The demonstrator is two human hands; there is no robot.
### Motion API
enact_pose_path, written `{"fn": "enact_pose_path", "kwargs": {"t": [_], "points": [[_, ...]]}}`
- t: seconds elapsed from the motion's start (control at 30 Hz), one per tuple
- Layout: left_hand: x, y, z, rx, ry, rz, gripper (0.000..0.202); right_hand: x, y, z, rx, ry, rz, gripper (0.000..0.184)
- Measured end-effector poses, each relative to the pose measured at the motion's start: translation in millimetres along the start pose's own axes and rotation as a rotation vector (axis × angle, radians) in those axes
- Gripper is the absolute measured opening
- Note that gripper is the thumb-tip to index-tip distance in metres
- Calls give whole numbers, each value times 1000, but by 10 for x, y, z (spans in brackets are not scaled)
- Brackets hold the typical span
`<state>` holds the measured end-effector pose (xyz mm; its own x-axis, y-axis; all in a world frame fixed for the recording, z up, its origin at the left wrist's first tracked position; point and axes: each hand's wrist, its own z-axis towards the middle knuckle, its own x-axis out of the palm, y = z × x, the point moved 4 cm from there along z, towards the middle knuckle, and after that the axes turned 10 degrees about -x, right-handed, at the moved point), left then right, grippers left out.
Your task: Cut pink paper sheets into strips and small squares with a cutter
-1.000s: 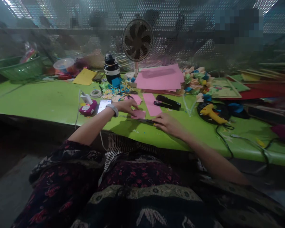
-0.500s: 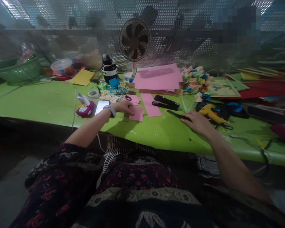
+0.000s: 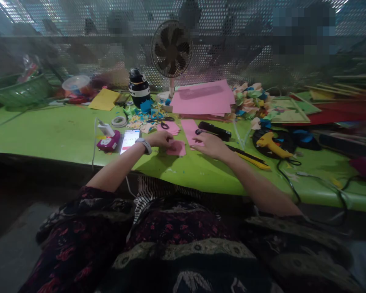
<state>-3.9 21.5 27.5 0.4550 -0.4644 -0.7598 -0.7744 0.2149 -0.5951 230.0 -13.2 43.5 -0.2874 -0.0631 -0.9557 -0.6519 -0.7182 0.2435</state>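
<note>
My left hand, with a white watch on its wrist, rests with curled fingers on a small pink paper piece on the green table. My right hand lies just to the right of that piece, fingers spread and reaching toward a longer pink strip. It holds nothing. A yellow and black cutter lies on the table to the right of my right forearm.
A phone and a pink device sit left of my left hand. A black stapler, yellow glue gun, large pink sheets, fan, black bottle, paper scraps and flowers crowd the back.
My right hand carried the cutter to the right, left it on the table, and came back beside the small pink piece. My left hand stayed on that piece.
</note>
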Motion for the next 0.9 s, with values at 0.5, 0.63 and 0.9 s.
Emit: {"fn": "enact_pose_path", "kwargs": {"t": [0.5,0.63,0.9], "points": [[19,-45,29,-82,24,38,41,293,155,445,105,115,243,25],[-31,62,-29,-68,-12,-104,29,231,158,446,99,76,325,10],[-116,74,-138,-33,-108,-595,30,26,132,466,229,-227,397,44]]}}
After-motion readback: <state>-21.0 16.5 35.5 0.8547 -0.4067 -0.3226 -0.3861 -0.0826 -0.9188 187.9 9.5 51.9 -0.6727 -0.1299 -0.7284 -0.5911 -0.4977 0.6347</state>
